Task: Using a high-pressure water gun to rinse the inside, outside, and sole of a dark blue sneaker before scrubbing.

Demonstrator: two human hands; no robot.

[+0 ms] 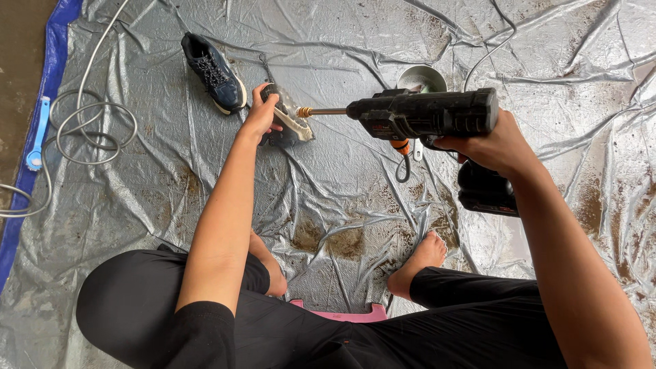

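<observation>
Covering nearly the whole floor, the silver tarp (342, 198) leaves me open room ahead; its blue edge (51, 61) and a coiled hose (89, 130) bound the left. My right hand (495, 147) is clenched around the black spray gun (427, 115), long axis level, brass nozzle pointing left. My left hand (262, 116) grasps a tilted shoe (290, 123) (its mate (213, 74) lies just beyond).

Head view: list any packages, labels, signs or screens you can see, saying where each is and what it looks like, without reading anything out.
None can be made out: no package, sign or screen.
The black spray gun in the right hand and the shoe held by the left hand show no legible label.
</observation>
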